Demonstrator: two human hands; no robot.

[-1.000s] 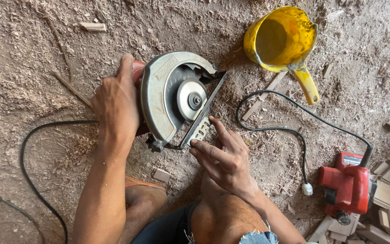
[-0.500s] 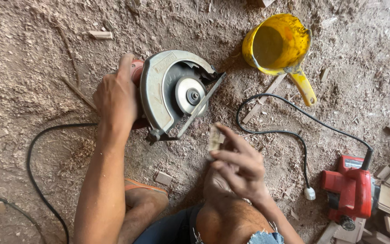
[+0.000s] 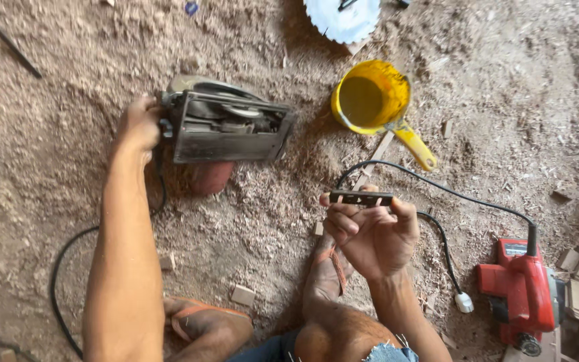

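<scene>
Fingers pinch dark strip | left hand grips saw

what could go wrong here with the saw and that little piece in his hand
The left hand holds the circular saw tipped on its side on loose sawdust, so it may slip or roll. The right hand pinches a small dark flat piece by the fingertips; dropped, it might vanish in the shavings. The black cord of the red power tool runs close beside the sandalled foot and could snag.

Sawdust-strewn dirt floor, daylit
</scene>
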